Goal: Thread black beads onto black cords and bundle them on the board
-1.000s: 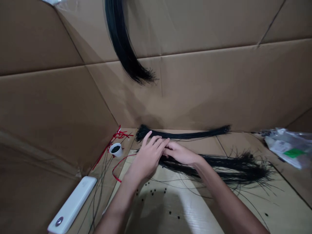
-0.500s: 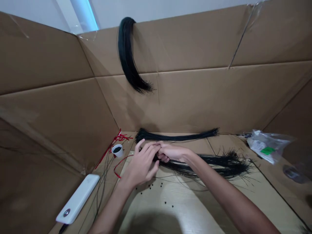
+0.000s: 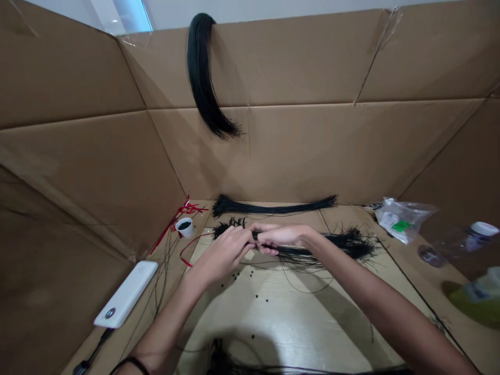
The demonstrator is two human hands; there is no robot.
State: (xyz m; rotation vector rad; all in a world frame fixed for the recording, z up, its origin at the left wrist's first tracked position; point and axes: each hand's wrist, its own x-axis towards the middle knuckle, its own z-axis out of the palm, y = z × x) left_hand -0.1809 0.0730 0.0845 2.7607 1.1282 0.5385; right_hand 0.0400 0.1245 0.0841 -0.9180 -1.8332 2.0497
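Cardboard walls (image 3: 304, 151) enclose a pale work board (image 3: 304, 317), with a strip of white wall and bluish light above the rear panel. Labelling: a green label (image 3: 401, 226) shows in a clear plastic bag (image 3: 419, 214) at right; print is too small to read. A white device (image 3: 127, 294) at left carries a small round dark panel, its marks illegible; a black cable (image 3: 96, 346) lies at its near end. Any wording on the clear bottle (image 3: 455, 244) at far right cannot be made out.

Held item: a bundle of black strands (image 3: 349, 244) lies across the far part of the board, running beneath the hands, its ends fanning out on both sides. The right hand (image 3: 283, 237) is curled around it. The left hand (image 3: 226, 252) meets the right at the fingertips; whether it pinches any strand cannot be told. A second bundle (image 3: 277, 209) lies beyond, along the rear wall; a third (image 3: 203, 73) hangs over that wall's top edge.

The middle of the held bundle is hidden by the hands. Dark strands (image 3: 219, 359) at the bottom edge and a yellow-green container (image 3: 478, 304) at right are blurred or cut off.
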